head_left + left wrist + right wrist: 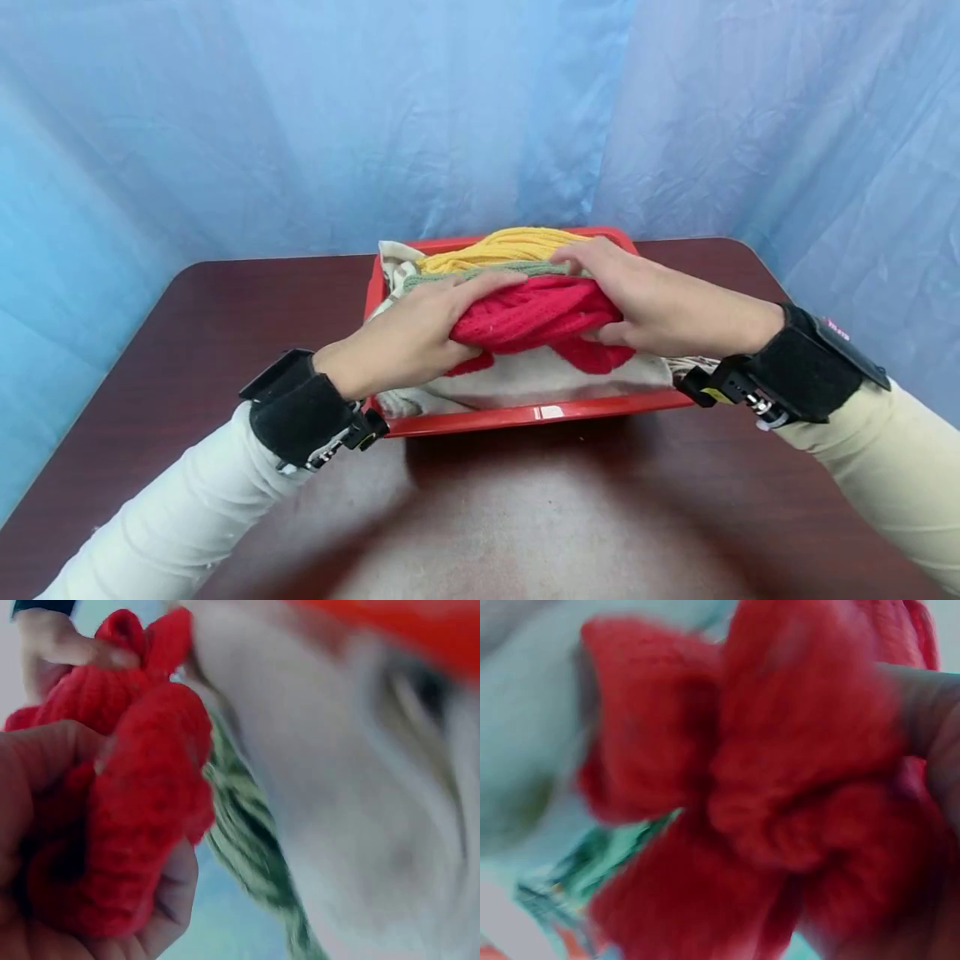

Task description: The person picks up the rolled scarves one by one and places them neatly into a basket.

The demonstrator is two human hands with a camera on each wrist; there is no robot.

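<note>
A red knitted cloth (536,321) lies bunched on top of a pile in a red tray (525,415) on the table. My left hand (420,333) grips its left end, fingers curled over the top. My right hand (637,300) grips its right end. In the left wrist view the red cloth (127,817) fills my left hand (67,847), with fingers of the other hand (67,649) behind. In the right wrist view the red cloth (765,795) fills the frame, blurred. Under it lie a yellow cloth (510,246), a green-striped cloth (480,273) and a cream cloth (540,379).
The tray sits mid-table on a dark brown table (225,333). Blue fabric backdrop (480,108) surrounds the far and side edges. Bare tabletop lies left, right and in front of the tray.
</note>
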